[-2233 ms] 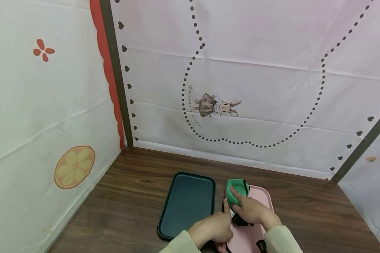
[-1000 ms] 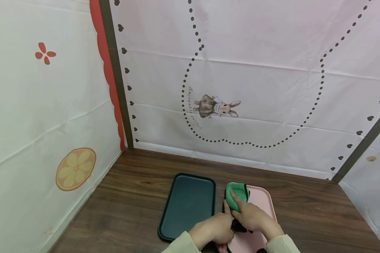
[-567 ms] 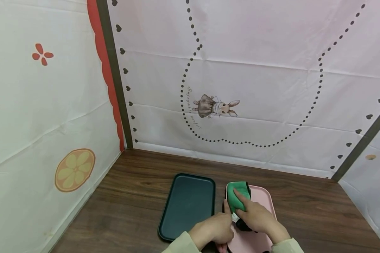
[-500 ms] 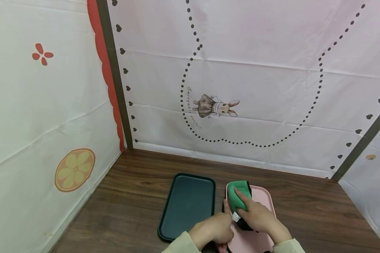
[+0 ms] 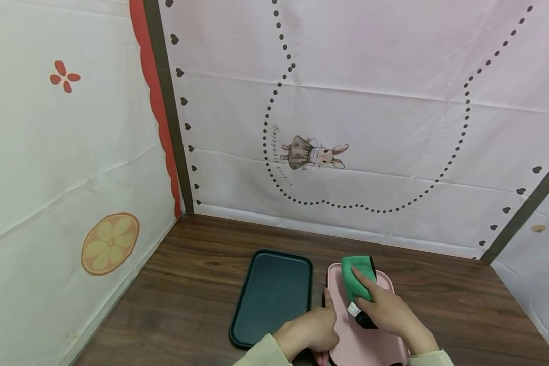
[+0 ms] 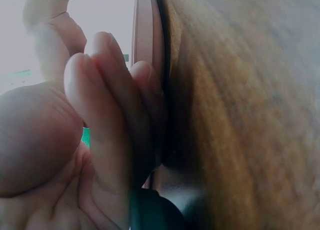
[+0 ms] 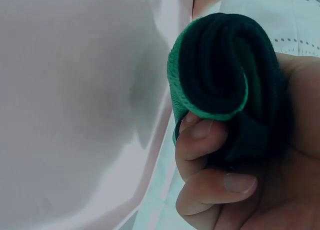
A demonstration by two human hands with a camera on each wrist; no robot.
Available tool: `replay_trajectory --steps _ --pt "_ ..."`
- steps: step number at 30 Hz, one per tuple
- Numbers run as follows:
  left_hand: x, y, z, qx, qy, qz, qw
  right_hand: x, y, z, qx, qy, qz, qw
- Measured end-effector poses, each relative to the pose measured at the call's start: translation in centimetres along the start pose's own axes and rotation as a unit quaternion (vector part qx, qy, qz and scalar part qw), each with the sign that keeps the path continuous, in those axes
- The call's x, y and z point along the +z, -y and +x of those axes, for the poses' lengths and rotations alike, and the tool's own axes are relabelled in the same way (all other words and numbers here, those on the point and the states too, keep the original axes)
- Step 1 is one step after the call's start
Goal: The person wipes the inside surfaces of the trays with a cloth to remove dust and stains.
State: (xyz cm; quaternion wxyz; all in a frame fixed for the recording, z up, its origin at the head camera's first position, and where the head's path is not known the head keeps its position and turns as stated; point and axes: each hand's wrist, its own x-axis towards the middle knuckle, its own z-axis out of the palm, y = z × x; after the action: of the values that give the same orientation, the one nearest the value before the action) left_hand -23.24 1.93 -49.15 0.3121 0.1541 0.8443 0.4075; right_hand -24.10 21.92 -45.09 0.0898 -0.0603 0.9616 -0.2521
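Observation:
My right hand (image 5: pixel 386 307) grips a folded green cloth (image 5: pixel 351 288) with black edging and a white label, held over the pink tray (image 5: pixel 347 341). In the right wrist view the cloth (image 7: pixel 215 65) shows rolled layers, dark inside, with fingers curled round it. My left hand (image 5: pixel 313 328) holds the pink tray by its left edge, the index finger stretched along the rim. In the left wrist view its curled fingers (image 6: pixel 107 100) lie beside the tray's side (image 6: pixel 144 25), close to the tabletop; the exact contact is hidden.
A dark teal tray (image 5: pixel 274 300) lies left of the pink one, a narrow gap between them. Both are on a brown wooden table (image 5: pixel 183 305). Printed white cloth walls (image 5: pixel 393 127) close off the back and both sides.
My right hand has moved the cloth from the pink tray's left edge toward the right and back, so more of the tray's left side shows. The left hand stays in place.

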Motion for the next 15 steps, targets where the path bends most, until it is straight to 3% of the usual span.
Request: replay_trajectory --steps 15 --pt "0.2 -0.1 0.0 -0.01 -0.019 0.013 0.9997 -2.1 -3.1 -0.3 0.025 -0.006 0.001 1.0"
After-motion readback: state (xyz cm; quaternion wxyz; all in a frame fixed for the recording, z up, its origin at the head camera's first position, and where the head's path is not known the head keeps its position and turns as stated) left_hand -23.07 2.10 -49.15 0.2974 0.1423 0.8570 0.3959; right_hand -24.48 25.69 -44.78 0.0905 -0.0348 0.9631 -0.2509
